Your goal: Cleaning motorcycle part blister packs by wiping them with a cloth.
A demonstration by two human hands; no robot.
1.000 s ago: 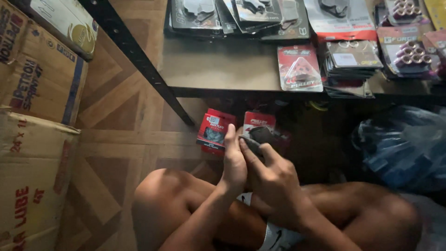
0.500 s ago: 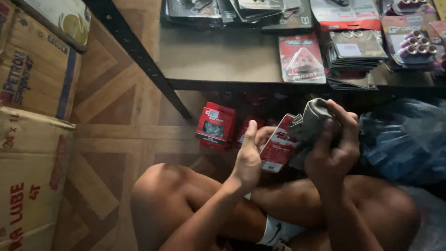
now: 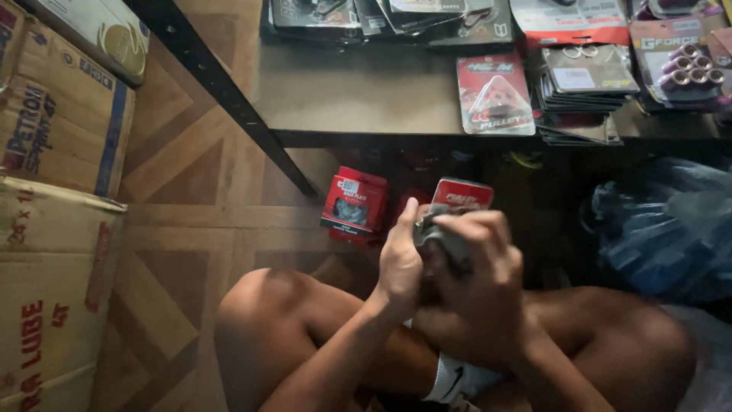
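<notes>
Down on the wooden parquet floor (image 3: pixel 175 198) a person sits cross-legged, knees spread wide, both hands raised together in front of a low shelf (image 3: pixel 366 99). The right hand (image 3: pixel 476 252) is curled shut around a grey cloth (image 3: pixel 446 236), its fingers folded over the top of the bunched fabric. Behind that cloth stands a red blister pack (image 3: pixel 461 192), upright, with only its top edge clear of the knuckles. The left hand (image 3: pixel 400 255) is pressed flat against the side of the cloth and the pack, thumb pointing up, fingers closed along it; it braces the bundle rather than wrapping round it. Both hands touch one another, and the motion blurs them a little, so the exact hold on the pack is hard to make out.

Just to the left of the hands, leaning under the shelf, is a second red pack (image 3: pixel 354 204), apart from them. On the shelf above lie more carded goods: a red pack with a triangular part (image 3: pixel 494 95), a stack of flat packs (image 3: pixel 583 88), and a card of purple rollers (image 3: pixel 690 72). A crumpled blue plastic bag (image 3: pixel 663 229) sits at the right. Brown cardboard boxes (image 3: pixel 57 229) are stacked along the left wall.
</notes>
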